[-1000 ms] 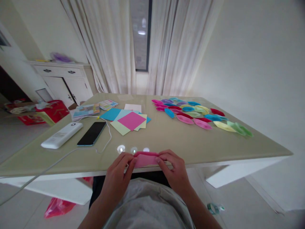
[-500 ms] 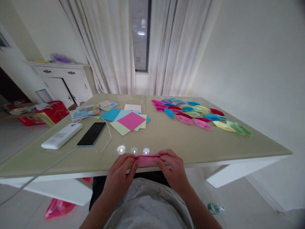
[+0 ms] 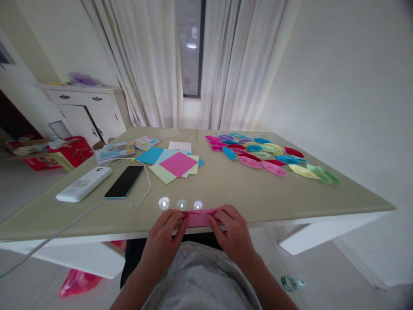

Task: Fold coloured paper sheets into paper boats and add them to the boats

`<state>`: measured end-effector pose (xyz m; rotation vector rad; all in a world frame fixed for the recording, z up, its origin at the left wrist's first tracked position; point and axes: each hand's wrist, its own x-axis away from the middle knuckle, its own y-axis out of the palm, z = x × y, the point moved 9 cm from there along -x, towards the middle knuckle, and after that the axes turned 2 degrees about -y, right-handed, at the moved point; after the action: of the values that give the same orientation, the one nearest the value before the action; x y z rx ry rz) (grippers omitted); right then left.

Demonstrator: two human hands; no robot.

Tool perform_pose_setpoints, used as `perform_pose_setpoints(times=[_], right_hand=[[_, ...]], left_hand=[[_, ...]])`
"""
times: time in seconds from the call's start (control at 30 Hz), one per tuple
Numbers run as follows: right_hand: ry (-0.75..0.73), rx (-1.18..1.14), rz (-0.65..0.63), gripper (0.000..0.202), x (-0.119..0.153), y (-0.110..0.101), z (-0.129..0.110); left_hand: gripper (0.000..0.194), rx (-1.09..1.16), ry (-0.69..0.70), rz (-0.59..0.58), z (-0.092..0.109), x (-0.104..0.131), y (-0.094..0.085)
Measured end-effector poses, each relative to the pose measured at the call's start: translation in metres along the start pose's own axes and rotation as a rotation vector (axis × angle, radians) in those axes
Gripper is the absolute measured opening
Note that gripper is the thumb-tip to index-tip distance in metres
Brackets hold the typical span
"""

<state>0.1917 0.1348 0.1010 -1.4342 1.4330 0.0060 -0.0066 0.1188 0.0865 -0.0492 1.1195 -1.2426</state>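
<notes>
A strip of folded pink paper [image 3: 198, 218] lies across the table's front edge, between my hands. My left hand [image 3: 166, 230] pinches its left end between thumb and fingers. At the other end, my right hand [image 3: 230, 228] grips the paper the same way, thumb toward me and fingertips on the far side. A crease line runs along the paper's upper part. Farther off, square sheets of coloured paper lie in a loose pile with a pink sheet [image 3: 178, 164] on top. Several folded paper boat-like pieces [image 3: 250, 162] in many colours are spread at the back right.
A white power bank [image 3: 84, 184] and a black phone [image 3: 124, 182] lie on the left, with a white cable [image 3: 90, 209] running off the front edge. Booklets [image 3: 116, 151] are stacked behind them. A plastic bottle [image 3: 290, 283] lies on the floor at right.
The fingers of my right hand have shifted slightly, and its thumb sits a little farther left. More of the paper's pink face shows between my hands. Everything else stays put.
</notes>
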Motion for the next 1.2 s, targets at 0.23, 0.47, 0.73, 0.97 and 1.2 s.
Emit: perform_pose_setpoints(times=[0.23, 0.47, 0.73, 0.97, 1.2], right_hand=[[-0.041, 0.0, -0.068, 0.015, 0.003, 0.005, 0.001], [-0.026, -0.013, -0.027, 0.019, 0.003, 0.007, 0.004], [-0.054, -0.054, 0.067, 0.014, 0.002, -0.001, 0.003], [-0.162, -0.072, -0.112, 0.018, 0.001, 0.001, -0.011], [-0.175, -0.067, -0.152, 0.031, 0.003, 0.007, -0.013]], left_hand=[[0.008, -0.033, 0.052, 0.016, 0.001, 0.003, -0.002], [0.018, -0.138, 0.228, -0.018, 0.007, 0.007, -0.002], [0.021, -0.181, 0.385, -0.141, 0.013, 0.01, 0.001], [0.021, -0.082, 0.301, -0.14, 0.006, 0.011, -0.004], [0.021, 0.045, 0.177, -0.104, 0.001, 0.016, -0.003]])
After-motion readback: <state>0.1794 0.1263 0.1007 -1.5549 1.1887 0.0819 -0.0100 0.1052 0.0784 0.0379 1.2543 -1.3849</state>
